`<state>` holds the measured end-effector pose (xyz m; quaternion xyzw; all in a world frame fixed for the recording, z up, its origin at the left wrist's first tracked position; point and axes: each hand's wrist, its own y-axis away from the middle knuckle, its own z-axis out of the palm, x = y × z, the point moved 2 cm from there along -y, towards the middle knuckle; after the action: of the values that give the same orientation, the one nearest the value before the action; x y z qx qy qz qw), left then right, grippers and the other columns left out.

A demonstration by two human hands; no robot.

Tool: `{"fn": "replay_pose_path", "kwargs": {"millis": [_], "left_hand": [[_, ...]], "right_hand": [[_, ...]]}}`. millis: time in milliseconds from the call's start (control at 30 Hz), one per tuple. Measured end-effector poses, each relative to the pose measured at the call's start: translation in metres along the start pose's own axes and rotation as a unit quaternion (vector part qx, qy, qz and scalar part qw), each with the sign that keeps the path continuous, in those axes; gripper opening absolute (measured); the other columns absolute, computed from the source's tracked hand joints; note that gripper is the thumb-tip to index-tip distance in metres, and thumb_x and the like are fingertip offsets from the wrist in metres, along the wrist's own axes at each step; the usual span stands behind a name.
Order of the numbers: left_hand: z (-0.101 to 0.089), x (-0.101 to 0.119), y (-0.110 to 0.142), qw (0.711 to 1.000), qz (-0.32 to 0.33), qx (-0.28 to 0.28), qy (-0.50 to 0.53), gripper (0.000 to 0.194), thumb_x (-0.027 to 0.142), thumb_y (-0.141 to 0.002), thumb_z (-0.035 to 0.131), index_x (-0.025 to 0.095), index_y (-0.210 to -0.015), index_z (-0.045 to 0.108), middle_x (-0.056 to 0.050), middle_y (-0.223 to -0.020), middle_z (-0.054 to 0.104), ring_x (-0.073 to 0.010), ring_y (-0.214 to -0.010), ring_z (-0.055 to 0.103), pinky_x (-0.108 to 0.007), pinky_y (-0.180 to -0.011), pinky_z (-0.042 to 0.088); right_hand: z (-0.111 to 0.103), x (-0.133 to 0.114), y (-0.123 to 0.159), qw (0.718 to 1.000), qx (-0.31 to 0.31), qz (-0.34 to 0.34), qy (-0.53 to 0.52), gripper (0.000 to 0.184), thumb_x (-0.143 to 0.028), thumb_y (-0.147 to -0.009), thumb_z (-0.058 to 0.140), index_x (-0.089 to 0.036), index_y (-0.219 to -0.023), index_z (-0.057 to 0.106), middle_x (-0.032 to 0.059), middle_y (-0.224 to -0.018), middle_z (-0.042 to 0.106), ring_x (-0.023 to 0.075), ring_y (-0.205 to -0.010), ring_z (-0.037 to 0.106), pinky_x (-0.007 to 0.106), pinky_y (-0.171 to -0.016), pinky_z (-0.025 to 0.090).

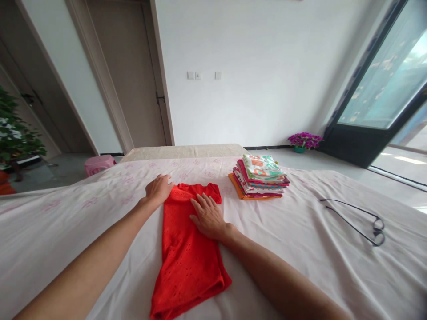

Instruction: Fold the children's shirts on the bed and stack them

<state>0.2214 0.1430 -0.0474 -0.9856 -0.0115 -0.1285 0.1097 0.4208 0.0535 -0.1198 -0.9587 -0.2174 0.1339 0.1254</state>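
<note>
Your right hand [208, 217] lies, fingers released, on the red garment [187, 258]; your left hand [159, 188] touches its far corner, grip indeterminate.

To the right of the hands, the pale sheet with faint pink flowers [287, 249] lies open – lightly creased – as far as the black-framed eyeglasses [376, 229], legs spread. Ahead on the right, the squared stack of folded, multicoloured cloths [262, 178] blocks a low pass; left, the sheet is open.
</note>
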Motion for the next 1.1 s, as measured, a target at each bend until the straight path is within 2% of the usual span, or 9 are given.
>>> {"fn": "replay_pose_path", "kwargs": {"millis": [100, 200, 367, 533, 633, 733, 833, 900, 1100], "left_hand": [[0.019, -0.01, -0.014, 0.998, -0.036, -0.042, -0.013, 0.041, 0.046, -0.08, 0.058, 0.019, -0.107, 0.071, -0.017, -0.111, 0.072, -0.0326, -0.103, 0.067, -0.037, -0.08, 0.051], [0.026, -0.021, -0.021, 0.998, -0.045, -0.05, -0.001, 0.032, 0.046, -0.079, 0.057, 0.023, -0.094, 0.073, -0.012, -0.099, 0.075, -0.0306, -0.095, 0.069, -0.034, -0.075, 0.05], [0.031, -0.023, -0.021, 0.998, -0.002, 0.009, 0.055, 0.038, 0.044, -0.091, 0.039, 0.029, -0.117, 0.062, -0.001, -0.118, 0.071, -0.0184, -0.105, 0.065, -0.025, -0.082, 0.046], [0.056, -0.025, -0.022, 0.997, -0.027, -0.015, 0.076, 0.034, 0.045, -0.089, 0.043, 0.028, -0.11, 0.065, -0.004, -0.11, 0.073, -0.0204, -0.095, 0.067, -0.026, -0.073, 0.045], [0.066, -0.026, -0.024, 0.995, -0.044, -0.034, 0.079, 0.034, 0.045, -0.088, 0.045, 0.027, -0.107, 0.066, -0.005, -0.108, 0.074, -0.0212, -0.091, 0.067, -0.026, -0.069, 0.044], [0.067, -0.023, -0.025, 0.995, -0.047, -0.041, 0.082, 0.035, 0.047, -0.089, 0.045, 0.027, -0.107, 0.066, -0.005, -0.108, 0.074, -0.0208, -0.092, 0.067, -0.026, -0.068, 0.043], [0.065, -0.02, -0.026, 0.995, -0.055, -0.041, 0.079, 0.035, 0.048, -0.089, 0.043, 0.028, -0.106, 0.066, -0.005, -0.109, 0.074, -0.0221, -0.094, 0.068, -0.028, -0.069, 0.043], [0.065, -0.019, -0.027, 0.994, -0.065, -0.039, 0.076, 0.035, 0.047, -0.089, 0.042, 0.027, -0.106, 0.066, -0.006, -0.109, 0.074, -0.0234, -0.094, 0.068, -0.029, -0.069, 0.044], [0.074, -0.022, -0.035, 0.993, -0.093, -0.038, 0.066, 0.034, 0.046, -0.089, 0.044, 0.026, -0.102, 0.068, -0.009, -0.105, 0.074, -0.0259, -0.093, 0.068, -0.031, -0.07, 0.047]], "right_hand": [[0.003, 0.007, 0.004, 1.0, -0.029, 0.004, -0.01, 0.063, -0.052, -0.098, 0.039, -0.017, -0.151, 0.037, 0.013, -0.159, 0.03, 0.0285, -0.147, 0.022, 0.046, -0.12, 0.016], [-0.002, 0.009, 0.004, 0.999, -0.044, 0.015, -0.017, 0.064, -0.055, -0.099, 0.035, -0.016, -0.15, 0.038, 0.0132, -0.159, 0.03, 0.0286, -0.147, 0.024, 0.045, -0.12, 0.016], [-0.007, 0.003, 0.002, 0.998, -0.035, 0.047, -0.018, 0.058, -0.054, -0.099, 0.035, -0.02, -0.146, 0.044, 0.0119, -0.156, 0.035, 0.0279, -0.144, 0.028, 0.045, -0.117, 0.02], [-0.019, 0.012, -0.005, 0.997, 0.001, 0.054, -0.06, 0.043, -0.041, -0.103, 0.029, -0.023, -0.12, 0.064, 0.0066, -0.132, 0.061, 0.0201, -0.123, 0.053, 0.032, -0.105, 0.035], [-0.032, 0.034, -0.018, 0.989, 0.027, 0.131, -0.061, 0.038, -0.031, -0.103, 0.03, -0.023, -0.115, 0.065, 0.0064, -0.118, 0.067, 0.0179, -0.111, 0.059, 0.028, -0.095, 0.04], [-0.04, 0.055, -0.037, 0.973, 0.024, 0.23, -0.023, 0.034, -0.034, -0.101, 0.034, -0.022, -0.115, 0.063, 0.0091, -0.118, 0.066, 0.0213, -0.11, 0.06, 0.03, -0.089, 0.042], [-0.036, 0.067, -0.053, 0.958, -0.011, 0.288, 0.007, 0.039, -0.048, -0.098, 0.04, -0.019, -0.115, 0.06, 0.0137, -0.121, 0.064, 0.0261, -0.11, 0.061, 0.034, -0.087, 0.044], [-0.028, 0.07, -0.06, 0.955, -0.033, 0.295, 0.014, 0.043, -0.053, -0.095, 0.045, -0.018, -0.117, 0.057, 0.0151, -0.12, 0.064, 0.0284, -0.111, 0.061, 0.037, -0.088, 0.044], [-0.013, 0.081, -0.061, 0.952, -0.022, 0.306, 0.016, 0.029, -0.035, -0.099, 0.036, -0.021, -0.118, 0.052, 0.012, -0.115, 0.068, 0.0258, -0.106, 0.065, 0.036, -0.085, 0.044]]}}
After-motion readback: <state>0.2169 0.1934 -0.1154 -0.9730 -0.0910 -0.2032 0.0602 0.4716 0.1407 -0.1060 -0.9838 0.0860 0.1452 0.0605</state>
